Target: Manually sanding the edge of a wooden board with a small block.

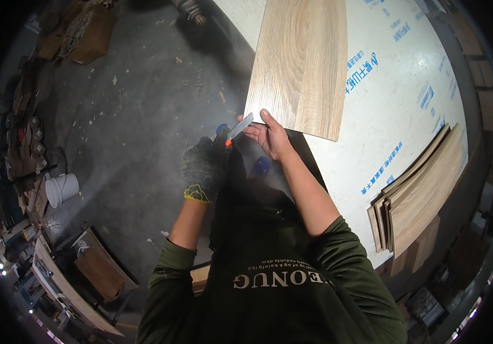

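My left hand (205,163), in a dark knitted glove with a yellow cuff, is closed round a knife with a flat grey blade (242,125) and an orange part. The blade points up and right, at the near left corner of a wood-grain board (298,69). That corner is in my bare right hand (270,139), thumb on the top face and fingers under the edge. The board lies mostly on a white printed sheet (338,163), with its near left corner jutting past the sheet's edge.
Several thin wood-grain boards (421,195) are stacked on the sheet's right side. A white bucket (62,190) stands on the grey floor (126,132) at left, near piled scrap wood. Leaning panels (100,269) are at lower left. Someone's foot (192,10) shows at the top.
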`<state>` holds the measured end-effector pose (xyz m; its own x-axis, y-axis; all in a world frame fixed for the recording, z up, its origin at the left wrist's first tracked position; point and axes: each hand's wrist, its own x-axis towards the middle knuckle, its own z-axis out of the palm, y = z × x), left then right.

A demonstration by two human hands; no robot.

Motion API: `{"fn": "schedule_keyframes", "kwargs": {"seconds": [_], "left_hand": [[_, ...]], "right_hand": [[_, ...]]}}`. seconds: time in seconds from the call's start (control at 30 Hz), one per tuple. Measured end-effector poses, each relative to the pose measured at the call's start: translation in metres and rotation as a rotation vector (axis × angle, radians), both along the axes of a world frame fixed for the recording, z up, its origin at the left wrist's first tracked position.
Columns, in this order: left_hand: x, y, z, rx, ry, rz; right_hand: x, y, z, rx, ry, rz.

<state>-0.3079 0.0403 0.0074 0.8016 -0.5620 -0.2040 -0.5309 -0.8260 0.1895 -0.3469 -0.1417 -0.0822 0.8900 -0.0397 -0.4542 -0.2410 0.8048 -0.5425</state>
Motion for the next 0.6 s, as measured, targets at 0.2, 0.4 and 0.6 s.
{"fn": "schedule_keyframes", "kwargs": {"seconds": [0.2, 0.4, 0.6], "left_hand": [[0.014, -0.009, 0.008, -0.012, 0.003, -0.031], [0.027, -0.018, 0.014, 0.005, 0.041, -0.030], [0.040, -0.027, 0.014, 0.000, 0.013, -0.061]], "right_hand": [[-0.001, 0.000, 0.003, 0.014, 0.053, -0.009], [0.000, 0.002, 0.002, 0.002, 0.059, -0.034], [-0.001, 0.000, 0.003, -0.005, 0.004, -0.017]]}}
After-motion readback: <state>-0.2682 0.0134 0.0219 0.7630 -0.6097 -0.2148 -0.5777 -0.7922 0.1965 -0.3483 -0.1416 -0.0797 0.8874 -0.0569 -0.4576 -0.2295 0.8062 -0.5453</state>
